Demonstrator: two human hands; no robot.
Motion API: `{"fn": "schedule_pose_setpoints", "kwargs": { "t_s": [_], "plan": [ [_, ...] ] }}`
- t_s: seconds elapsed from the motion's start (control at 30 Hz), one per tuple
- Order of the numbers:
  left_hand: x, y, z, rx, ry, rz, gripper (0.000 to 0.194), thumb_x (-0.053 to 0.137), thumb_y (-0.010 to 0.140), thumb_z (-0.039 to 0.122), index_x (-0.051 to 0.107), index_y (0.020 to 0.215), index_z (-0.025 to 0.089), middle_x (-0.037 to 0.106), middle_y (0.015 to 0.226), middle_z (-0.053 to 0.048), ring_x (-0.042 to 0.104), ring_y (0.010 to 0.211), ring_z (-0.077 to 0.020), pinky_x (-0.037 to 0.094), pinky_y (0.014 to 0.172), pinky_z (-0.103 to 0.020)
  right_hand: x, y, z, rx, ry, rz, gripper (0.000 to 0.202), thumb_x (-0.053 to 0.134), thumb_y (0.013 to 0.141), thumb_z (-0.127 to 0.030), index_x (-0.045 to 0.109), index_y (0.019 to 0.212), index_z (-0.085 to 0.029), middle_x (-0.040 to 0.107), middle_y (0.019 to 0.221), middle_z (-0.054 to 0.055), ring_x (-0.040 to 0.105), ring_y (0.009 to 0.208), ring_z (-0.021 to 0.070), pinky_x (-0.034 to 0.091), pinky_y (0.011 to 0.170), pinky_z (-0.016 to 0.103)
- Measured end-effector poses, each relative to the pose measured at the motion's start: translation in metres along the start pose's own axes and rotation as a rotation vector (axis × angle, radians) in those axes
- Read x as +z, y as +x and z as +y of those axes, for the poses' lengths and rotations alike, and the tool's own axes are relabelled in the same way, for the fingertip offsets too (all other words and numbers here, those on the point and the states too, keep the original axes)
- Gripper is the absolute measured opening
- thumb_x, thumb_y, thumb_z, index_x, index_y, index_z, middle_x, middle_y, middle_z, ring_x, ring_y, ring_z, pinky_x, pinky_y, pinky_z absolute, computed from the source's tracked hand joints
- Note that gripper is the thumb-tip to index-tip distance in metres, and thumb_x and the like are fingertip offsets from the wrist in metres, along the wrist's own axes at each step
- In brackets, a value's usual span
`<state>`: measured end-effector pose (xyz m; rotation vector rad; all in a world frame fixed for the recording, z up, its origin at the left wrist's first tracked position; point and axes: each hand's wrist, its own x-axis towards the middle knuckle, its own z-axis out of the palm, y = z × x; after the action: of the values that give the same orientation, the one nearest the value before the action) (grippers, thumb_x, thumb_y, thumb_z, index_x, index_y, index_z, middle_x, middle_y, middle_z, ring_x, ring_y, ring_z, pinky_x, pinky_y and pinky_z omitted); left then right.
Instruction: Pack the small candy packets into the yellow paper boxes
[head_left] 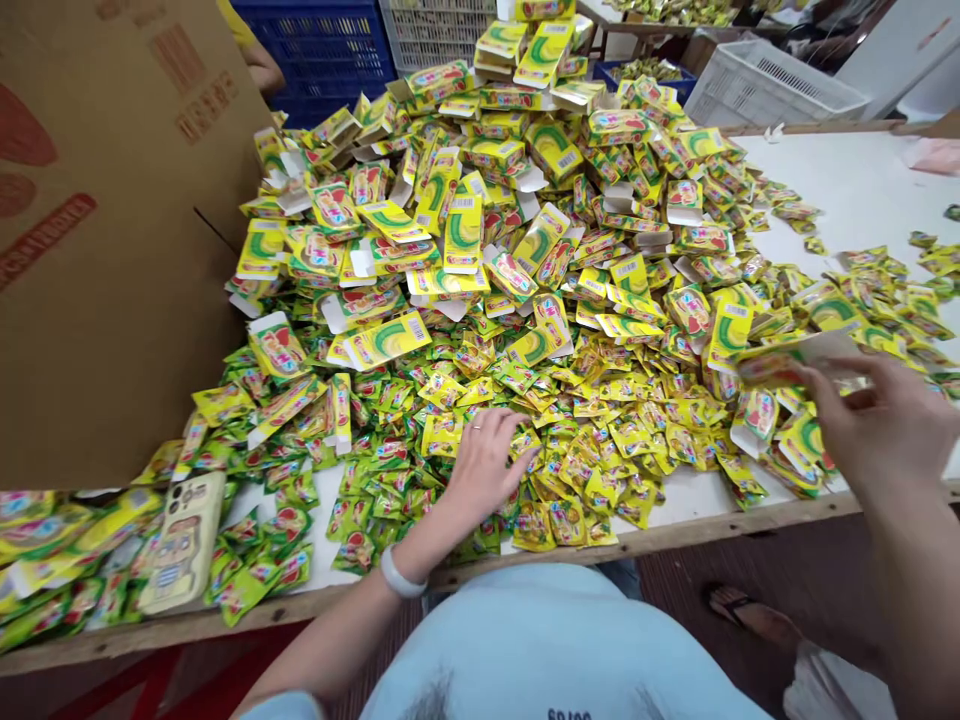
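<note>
My left hand (484,460) reaches into the loose candy packets at the middle of the table's near side. Its fingers are bent over yellow packets (442,432), with the thumb apart from them; no grip on a packet shows. At the right, my right hand (881,415) is closed on a small candy box (776,362), its pale flap sticking out; the box is slightly blurred. Green packets (386,490) lie left of centre, and more yellow packets (570,470) spread to the right. Behind them rises a high heap of yellow candy boxes (465,230), several with open flaps.
A large cardboard carton (127,240) stands at the left. A phone in a cartoon case (182,545) lies near the table's wooden edge (720,535). Blue crates (322,50) and a white crate (772,85) stand behind. Another person's sandalled foot (754,605) shows below right.
</note>
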<state>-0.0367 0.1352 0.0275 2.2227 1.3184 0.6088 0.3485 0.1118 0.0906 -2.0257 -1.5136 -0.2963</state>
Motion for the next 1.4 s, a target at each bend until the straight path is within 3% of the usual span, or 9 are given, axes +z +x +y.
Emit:
{"fn": "schedule_pose_setpoints", "kwargs": {
  "t_s": [0.1, 0.2, 0.37, 0.6, 0.8, 1.03, 1.13, 1.27, 1.4],
  "plan": [
    [-0.004, 0.002, -0.021, -0.040, 0.257, 0.011, 0.029, 0.049, 0.096, 0.027, 0.061, 0.120, 0.016, 0.062, 0.116, -0.015, 0.054, 0.112, -0.0317, 0.044, 0.096, -0.050, 0.032, -0.005, -0.034, -0.302, 0.060, -0.066, 0.025, 0.054, 0.095, -0.043, 0.069, 0.097, -0.022, 0.070, 0.096, 0.016, 0.065, 0.091, 0.0296, 0.048, 0.072, 0.039],
    [0.001, 0.015, -0.030, 0.036, 0.374, -0.043, 0.037, 0.048, 0.090, 0.009, 0.061, 0.124, 0.018, 0.060, 0.127, -0.015, 0.051, 0.120, -0.0312, 0.043, 0.098, -0.049, 0.089, -0.039, -0.104, -0.580, 0.275, -0.504, 0.024, 0.061, 0.090, -0.041, 0.070, 0.099, -0.020, 0.069, 0.099, 0.014, 0.062, 0.094, 0.0293, 0.050, 0.076, 0.039],
    [0.009, 0.043, -0.040, 0.171, 0.467, -0.157, 0.031, 0.057, 0.091, 0.016, 0.066, 0.120, 0.020, 0.056, 0.138, -0.015, 0.051, 0.126, -0.0320, 0.044, 0.100, -0.049, 0.142, -0.053, -0.149, -0.438, 0.458, -0.587, 0.018, 0.054, 0.093, -0.023, 0.072, 0.095, -0.020, 0.070, 0.097, 0.013, 0.059, 0.097, 0.0276, 0.049, 0.081, 0.038],
    [0.002, 0.049, -0.046, 0.195, 0.318, 0.020, 0.019, 0.052, 0.095, 0.018, 0.071, 0.096, 0.020, 0.062, 0.133, -0.012, 0.052, 0.125, -0.0299, 0.042, 0.104, -0.051, 0.115, -0.035, -0.099, -0.149, 0.628, -0.504, 0.037, 0.044, 0.098, -0.049, 0.059, 0.081, -0.020, 0.065, 0.068, 0.004, 0.061, 0.056, 0.0179, 0.049, 0.054, 0.030],
    [-0.006, 0.042, -0.044, 0.008, -0.019, 0.044, 0.018, 0.041, 0.099, 0.022, 0.059, 0.099, 0.018, 0.067, 0.089, -0.007, 0.063, 0.081, -0.0216, 0.050, 0.078, -0.036, 0.095, -0.041, -0.095, 0.111, 1.082, -0.798, 0.034, 0.061, 0.088, -0.056, 0.055, 0.088, -0.022, 0.059, 0.062, -0.004, 0.064, 0.052, 0.0157, 0.053, 0.048, 0.027],
    [-0.025, 0.039, -0.022, 0.043, -0.221, -0.041, 0.016, 0.039, 0.097, 0.022, 0.055, 0.095, 0.019, 0.060, 0.082, -0.002, 0.058, 0.074, -0.0172, 0.044, 0.072, -0.029, 0.076, -0.028, -0.129, -0.451, 0.830, -0.758, 0.017, 0.057, 0.095, -0.033, 0.066, 0.087, -0.021, 0.061, 0.124, 0.011, 0.059, 0.117, 0.0234, 0.052, 0.091, 0.038],
    [-0.033, 0.034, -0.006, 0.058, -0.344, -0.142, 0.019, 0.036, 0.100, 0.028, 0.052, 0.094, 0.019, 0.054, 0.077, 0.000, 0.052, 0.070, -0.0152, 0.041, 0.068, -0.027, 0.071, -0.018, -0.150, -0.574, 0.728, -0.806, 0.013, 0.055, 0.095, -0.023, 0.064, 0.086, -0.020, 0.070, 0.094, 0.007, 0.067, 0.086, 0.0184, 0.051, 0.075, 0.030],
    [-0.031, 0.024, 0.003, -0.060, -0.561, -0.220, 0.024, 0.052, 0.096, 0.039, 0.046, 0.110, 0.021, 0.038, 0.065, 0.008, 0.040, 0.058, -0.0114, 0.032, 0.055, -0.022, 0.069, -0.013, -0.164, -0.563, 0.706, -0.866, 0.014, 0.056, 0.095, -0.021, 0.063, 0.083, -0.019, 0.065, 0.068, 0.000, 0.058, 0.059, 0.0125, 0.042, 0.059, 0.023],
    [-0.015, 0.019, 0.002, -0.172, -0.754, -0.162, 0.037, 0.060, 0.091, 0.042, 0.041, 0.116, 0.022, 0.036, 0.065, 0.009, 0.037, 0.053, -0.0093, 0.027, 0.050, -0.020, 0.081, -0.031, -0.159, -0.240, 0.987, -0.803, 0.024, 0.068, 0.087, -0.038, 0.061, 0.104, -0.021, 0.069, 0.095, 0.005, 0.063, 0.080, 0.0161, 0.050, 0.065, 0.025]
  ]
}}
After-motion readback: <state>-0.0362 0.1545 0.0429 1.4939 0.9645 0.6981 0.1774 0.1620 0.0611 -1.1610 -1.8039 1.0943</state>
